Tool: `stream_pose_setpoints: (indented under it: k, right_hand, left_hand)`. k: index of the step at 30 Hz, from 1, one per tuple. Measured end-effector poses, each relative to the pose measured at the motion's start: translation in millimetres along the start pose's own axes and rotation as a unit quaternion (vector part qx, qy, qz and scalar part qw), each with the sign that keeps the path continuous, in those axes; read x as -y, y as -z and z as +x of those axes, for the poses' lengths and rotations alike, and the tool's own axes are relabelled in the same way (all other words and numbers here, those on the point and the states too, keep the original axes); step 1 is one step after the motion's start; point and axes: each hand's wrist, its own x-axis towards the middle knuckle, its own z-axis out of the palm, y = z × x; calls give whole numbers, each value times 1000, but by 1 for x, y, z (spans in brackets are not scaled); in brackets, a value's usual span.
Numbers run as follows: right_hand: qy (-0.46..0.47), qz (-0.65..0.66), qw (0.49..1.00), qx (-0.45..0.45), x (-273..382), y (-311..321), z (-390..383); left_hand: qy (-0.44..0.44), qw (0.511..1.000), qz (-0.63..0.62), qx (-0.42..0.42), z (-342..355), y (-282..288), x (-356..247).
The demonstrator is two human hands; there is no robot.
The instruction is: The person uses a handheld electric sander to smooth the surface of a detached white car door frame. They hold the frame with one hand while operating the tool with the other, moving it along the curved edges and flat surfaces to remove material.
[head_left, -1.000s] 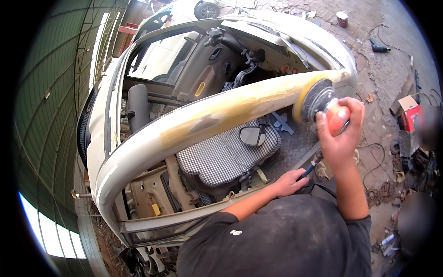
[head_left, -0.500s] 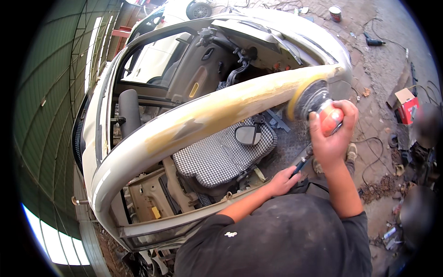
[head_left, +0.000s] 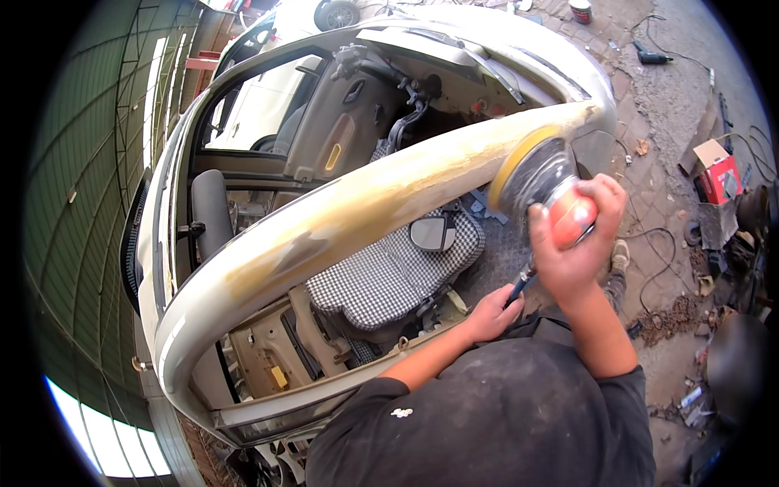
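Observation:
My right hand [head_left: 574, 253] is wrapped round the orange body of a power sander [head_left: 573, 216]. The sander's yellow-edged round pad is tilted against the lower side of the car's curved roof pillar [head_left: 357, 201]. Yellowish filler with grey bare patches covers much of that pillar. Closer to my body, my left hand [head_left: 492, 313] closes on a dark hose [head_left: 522, 284] that runs up toward the sander. Below the pillar, inside the car, are a black-and-white checkered seat [head_left: 373, 280] and a small mirror [head_left: 432, 234] lying on it.
To the right, a red box [head_left: 719, 174] stands among scattered parts on the paved floor. Farther off are a black corded power tool [head_left: 651, 55] and a paint can [head_left: 580, 11]. A loose cord [head_left: 669, 260] curls beside my feet. The door frame's lower edge [head_left: 300, 398] runs along my left.
My right hand has slid the sander a little left along the pillar. My left hand stays on the hose, and the whole view has shifted slightly.

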Motion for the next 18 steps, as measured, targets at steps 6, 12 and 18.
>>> stream_pose_setpoints:
  k: [6, 12, 18]
  right_hand:
    - [140, 81, 986, 34, 43, -15, -18]
    - [-14, 18, 999, -35, -28, -6, 0]
    - [85, 40, 996, 0, 14, -9, -12]
  left_hand:
    - [-139, 950, 38, -277, 16, -40, -43]
    - [43, 999, -3, 9, 1, 5, -11]
    - [-24, 1000, 3, -15, 2, -1, 7]
